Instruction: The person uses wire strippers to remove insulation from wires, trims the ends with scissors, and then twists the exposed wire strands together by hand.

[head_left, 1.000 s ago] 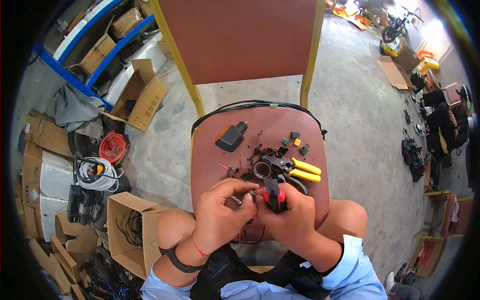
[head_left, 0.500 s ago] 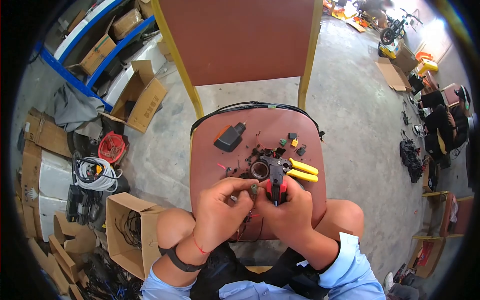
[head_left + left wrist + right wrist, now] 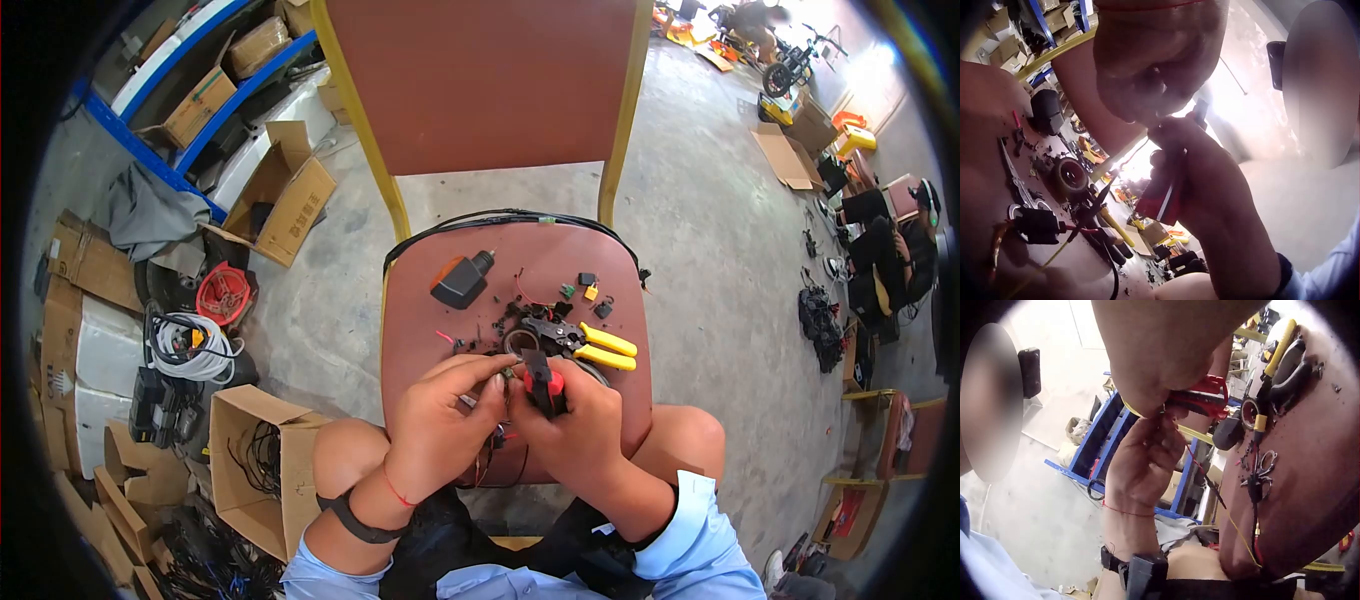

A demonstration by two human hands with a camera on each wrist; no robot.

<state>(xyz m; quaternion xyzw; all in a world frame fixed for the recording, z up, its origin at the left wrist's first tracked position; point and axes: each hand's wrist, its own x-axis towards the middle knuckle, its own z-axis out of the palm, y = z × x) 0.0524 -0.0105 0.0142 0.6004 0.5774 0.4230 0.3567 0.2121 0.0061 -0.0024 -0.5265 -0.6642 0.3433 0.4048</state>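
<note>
My left hand (image 3: 447, 405) pinches a small greenish connector (image 3: 508, 373) between thumb and forefinger, above the front of a chair seat. Right beside it, my right hand (image 3: 575, 415) grips a red-and-black hand tool (image 3: 545, 385), its dark end pointing away from me. Both hands' fingertips meet at the connector. In the right wrist view a thin red wire (image 3: 1192, 451) runs down from the fingers into a dark sleeve (image 3: 1215, 489). Scissors (image 3: 1016, 181) and a black connector block with wires (image 3: 1036, 225) lie on the seat below.
On the reddish seat (image 3: 420, 330) are yellow-handled wire strippers (image 3: 607, 347), a tape roll (image 3: 521, 342), a black lamp with an orange lens (image 3: 465, 280) and small connectors (image 3: 590, 293). Black cable (image 3: 510, 215) loops along its back edge. An open carton (image 3: 240, 470) stands left.
The red-and-black tool tilts and shifts slightly left beside the connector, which is now more covered by the fingers. Both hands stay close together over the seat.
</note>
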